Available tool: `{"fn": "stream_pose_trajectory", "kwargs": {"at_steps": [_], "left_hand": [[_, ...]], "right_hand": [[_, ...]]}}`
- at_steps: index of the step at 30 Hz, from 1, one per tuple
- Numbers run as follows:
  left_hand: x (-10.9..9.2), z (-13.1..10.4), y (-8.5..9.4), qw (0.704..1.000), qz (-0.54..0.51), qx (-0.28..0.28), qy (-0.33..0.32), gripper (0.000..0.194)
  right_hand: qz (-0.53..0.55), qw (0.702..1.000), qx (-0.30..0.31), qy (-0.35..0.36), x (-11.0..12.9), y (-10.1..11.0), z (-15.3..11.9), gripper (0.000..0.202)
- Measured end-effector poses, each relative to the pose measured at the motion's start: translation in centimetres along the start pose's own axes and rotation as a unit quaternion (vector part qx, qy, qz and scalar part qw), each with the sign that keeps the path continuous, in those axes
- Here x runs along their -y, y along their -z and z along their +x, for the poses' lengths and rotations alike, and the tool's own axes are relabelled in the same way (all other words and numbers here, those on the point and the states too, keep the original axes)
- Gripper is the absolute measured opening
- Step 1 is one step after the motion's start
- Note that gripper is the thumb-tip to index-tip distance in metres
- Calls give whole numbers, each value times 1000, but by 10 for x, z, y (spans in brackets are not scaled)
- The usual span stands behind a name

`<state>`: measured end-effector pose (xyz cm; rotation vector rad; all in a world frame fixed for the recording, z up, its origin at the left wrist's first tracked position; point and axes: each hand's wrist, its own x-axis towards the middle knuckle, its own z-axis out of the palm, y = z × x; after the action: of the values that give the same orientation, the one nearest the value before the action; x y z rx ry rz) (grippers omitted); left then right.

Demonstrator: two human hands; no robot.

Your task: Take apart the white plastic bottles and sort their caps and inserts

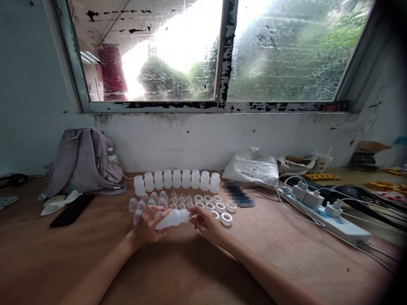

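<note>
A frosted baby bottle [173,218] lies tilted on its side in my left hand [149,224], whose fingers wrap around its body. Its threaded neck points right, toward my right hand [205,221]. There my right fingers pinch a small clear piece, seemingly a bottle nipple [192,215], at the bottle's mouth; the fingers partly cover it. Just beyond my hands lie clear domed caps [132,205], several nipples [181,198] with tips up, and white screw rings [226,219]. Behind them frosted bottles [177,178] stand upright and uncapped in a curved row.
At the left are a grey backpack [81,161], a black phone [72,210] and a white tissue [62,202]. A silvery plastic bag [251,167] rests against the wall. To the right, a power strip [337,224] carries plugged chargers and trailing white cables.
</note>
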<state>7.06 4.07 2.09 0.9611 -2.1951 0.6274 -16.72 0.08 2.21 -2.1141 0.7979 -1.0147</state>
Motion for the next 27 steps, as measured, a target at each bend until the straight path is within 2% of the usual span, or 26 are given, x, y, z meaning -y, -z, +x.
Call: {"fn": "stream_pose_trajectory", "kwargs": {"at_steps": [2,5,7,10,12,16,19,23,25,27], "left_hand": [[0,0,0,1000,0,7,-10,47],[-1,0,0,999,-4,12,-38,46],[-3,1,0,999,-4,13,-50,46],[-4,2,0,999,2,8,-43,46],[-4,2,1,999,4,4,-33,46],[-2,1,2,999,-5,8,-39,45],[-2,0,0,998,-12,15,-58,44],[-8,1,-6,998,-13,29,-58,46],[-13,3,-5,999,-24,23,-37,46],[-19,7,-1,998,-62,15,13,44]], "right_hand": [[7,999,32,-23,0,1,0,27],[21,991,89,-99,-4,1,0,53],[27,986,96,-135,-6,2,1,61],[49,990,74,-114,-2,7,2,45],[79,990,81,-87,4,11,3,34],[99,988,104,-64,12,11,0,34],[90,987,95,-92,5,5,0,34],[91,976,96,-173,-8,3,3,57],[79,974,101,-188,-8,8,5,57],[69,979,98,-167,-3,16,7,50]]}}
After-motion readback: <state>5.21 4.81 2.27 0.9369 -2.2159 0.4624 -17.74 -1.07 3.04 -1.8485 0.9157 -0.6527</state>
